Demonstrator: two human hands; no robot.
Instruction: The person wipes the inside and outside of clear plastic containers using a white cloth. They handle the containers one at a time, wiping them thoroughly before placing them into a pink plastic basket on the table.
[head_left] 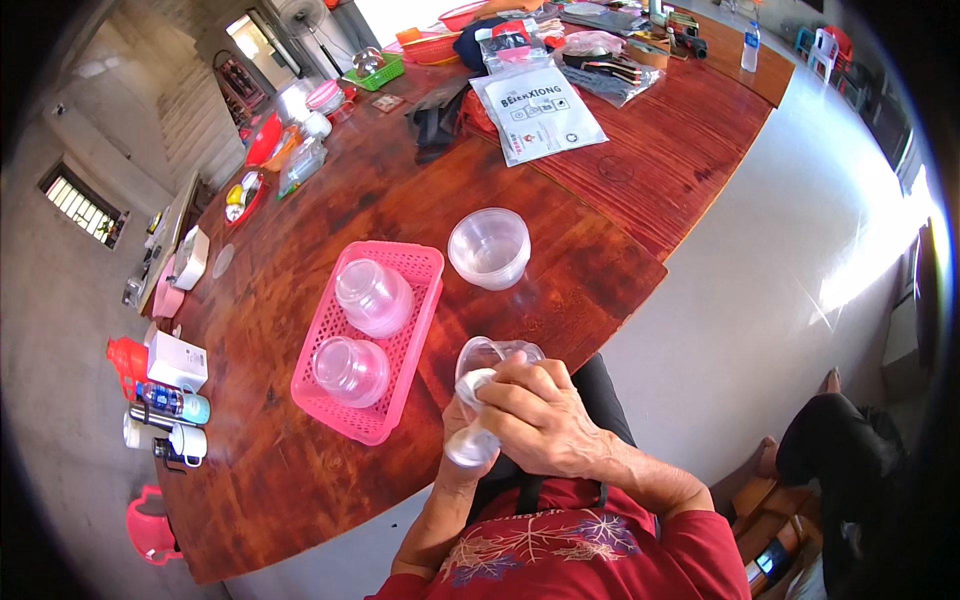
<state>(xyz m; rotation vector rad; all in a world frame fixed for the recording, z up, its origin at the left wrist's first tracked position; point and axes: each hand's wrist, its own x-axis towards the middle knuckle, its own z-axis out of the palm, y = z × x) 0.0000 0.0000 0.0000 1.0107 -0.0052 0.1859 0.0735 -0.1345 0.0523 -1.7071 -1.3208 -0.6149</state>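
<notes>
Near the table's front edge, my left hand [463, 468] is wrapped round a clear plastic bowl [472, 448], and most of its fingers are hidden. My right hand [545, 415] is closed over the bowl from the right, its curled fingers on a small white wad [474, 384] that looks like cloth or tissue. Clear plastic also shows just beyond my right knuckles; whether it belongs to the same bowl I cannot tell. A pink perforated basket [408, 385] lies to the left, bearing upturned clear plastic bowls [352, 370]. Beyond my hands stands another clear bowl [490, 248], mouth up.
Far back lie a white plastic package [540, 112], bags and a green basket [375, 72]. Along the left edge stand a white box [177, 360], bottles and mugs. The table's right edge [665, 270] runs beside me. At lower right, a person's dark-clothed leg [840, 450] shows.
</notes>
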